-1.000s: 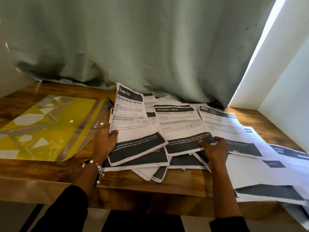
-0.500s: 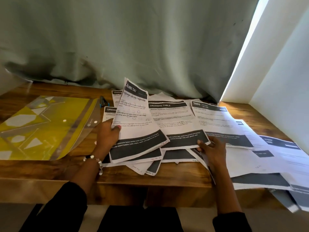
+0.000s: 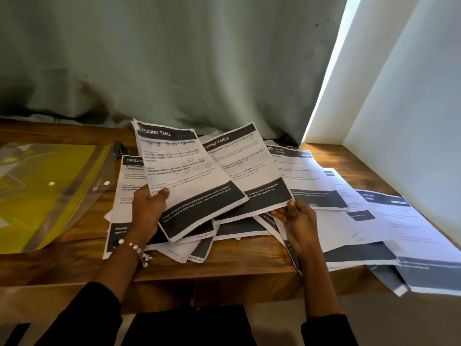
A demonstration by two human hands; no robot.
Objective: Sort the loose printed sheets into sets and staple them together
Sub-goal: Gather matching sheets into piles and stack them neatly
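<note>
Several printed sheets with dark header and footer bands lie spread over the wooden table (image 3: 224, 273). My left hand (image 3: 147, 211) grips a lifted "Dressing Table" sheet (image 3: 187, 178) by its left edge, thumb on top. My right hand (image 3: 296, 221) pinches the lower right corner of a second "Dressing Table" sheet (image 3: 249, 171), raised and tucked behind the first. More sheets (image 3: 361, 226) fan out to the right, some hanging over the table's front edge. A blue and black stapler (image 3: 119, 149) peeks out behind the sheets at the left.
A yellow clear plastic folder (image 3: 50, 186) lies open at the table's left. A grey-green curtain (image 3: 174, 66) hangs along the back edge. A white wall (image 3: 411, 96) bounds the right side.
Both hands have lifted their sheets higher off the pile. The right hand's sheet has swung up and toward the left hand's sheet.
</note>
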